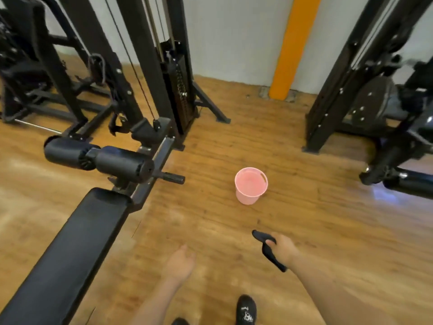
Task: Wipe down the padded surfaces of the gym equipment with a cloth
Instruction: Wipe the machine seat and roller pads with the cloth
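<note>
Beside the padded bench (70, 242), on its right, I stood on the wooden floor (304, 231) with both hands in view. My right hand (282, 248) gripped the cloth (267, 248), a dark, wrung-looking strip; one end projected ahead of the fist toward the pink bucket (251, 186) and the other hung below it. My left hand (180, 263) was relaxed, fingers loosely extended, holding nothing, nearer the bench than the right. The bucket stood on the floor, well apart from the bench and ahead of my hands. Two black roller pads (98, 158) sat at the far end of the bench.

Handling judgement: the cloth appeared soft, light and limp, possibly damp, and would fold or bunch under pressure. It should be opened out and held flat under the palm, not by an end. The bench padding looked smooth and firm; its long top face offered the nearest surface for wiping.
</note>
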Demonstrator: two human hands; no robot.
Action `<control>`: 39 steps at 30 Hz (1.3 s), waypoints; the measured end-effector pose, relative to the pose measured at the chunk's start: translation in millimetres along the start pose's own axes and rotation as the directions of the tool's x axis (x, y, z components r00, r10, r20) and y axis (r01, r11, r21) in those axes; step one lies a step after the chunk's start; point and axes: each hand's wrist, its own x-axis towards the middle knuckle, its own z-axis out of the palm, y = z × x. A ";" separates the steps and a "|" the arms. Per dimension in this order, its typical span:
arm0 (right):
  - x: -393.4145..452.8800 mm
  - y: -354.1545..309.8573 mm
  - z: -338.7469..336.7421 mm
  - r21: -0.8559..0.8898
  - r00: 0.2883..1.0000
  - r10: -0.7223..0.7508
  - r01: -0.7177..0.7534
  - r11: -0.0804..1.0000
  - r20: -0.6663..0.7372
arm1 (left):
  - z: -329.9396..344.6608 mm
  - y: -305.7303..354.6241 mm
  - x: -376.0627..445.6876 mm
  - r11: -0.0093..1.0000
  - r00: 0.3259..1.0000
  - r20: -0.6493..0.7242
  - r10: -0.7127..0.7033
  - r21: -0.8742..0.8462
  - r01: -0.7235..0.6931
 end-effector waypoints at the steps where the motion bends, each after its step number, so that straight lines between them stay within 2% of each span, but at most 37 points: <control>1: 1.6 13.0 -12.3 0.004 1.000 0.003 -0.002 1.000 -0.018 | 5.9 21.9 4.8 0.999 0.999 0.003 0.036 0.033 -0.037; 3: 6.2 38.9 -34.3 -0.012 0.999 0.009 -0.010 1.000 -0.033 | 17.6 63.4 15.5 0.991 0.993 0.031 0.115 0.066 -0.116; 6: 15.9 75.6 -60.5 -0.006 0.997 0.065 -0.065 0.998 -0.045 | 36.7 115.5 33.9 0.985 0.982 0.104 0.156 0.061 -0.163; 9: 26.0 106.9 -85.1 0.102 0.986 0.148 -0.140 0.985 -0.074 | 55.4 164.3 51.5 0.977 0.970 0.143 0.194 0.058 -0.204; 11: 33.2 124.7 -104.7 0.172 0.976 0.199 -0.182 0.968 -0.087 | 67.6 196.0 68.2 0.960 0.955 0.181 0.233 0.114 -0.256; 16: 53.0 169.5 -158.1 0.328 0.945 0.304 -0.250 0.911 -0.124 | 93.7 288.0 106.7 0.908 0.897 0.302 0.321 0.172 -0.383; 20: 64.3 202.8 -203.3 0.416 0.911 0.385 -0.295 0.860 -0.149 | 120.8 365.2 133.9 0.844 0.841 0.373 0.392 0.218 -0.490; 26: 69.7 276.7 -257.0 0.522 0.878 0.443 -0.295 0.800 -0.182 | 166.8 478.9 130.4 0.701 0.751 0.445 0.488 0.313 -0.641; 29: 71.0 326.5 -279.9 0.555 0.866 0.461 -0.291 0.779 -0.193 | 201.9 518.1 135.1 0.679 0.742 0.453 0.495 0.331 -0.655; 35: 58.5 432.1 -335.1 0.595 0.848 0.500 -0.313 0.740 -0.175 | 274.9 579.4 115.9 0.706 0.785 0.434 0.442 0.372 -0.603; 39: 58.2 501.0 -383.5 0.587 0.834 0.516 -0.322 0.743 -0.195 | 331.3 636.2 97.0 0.727 0.774 0.469 0.425 0.332 -0.600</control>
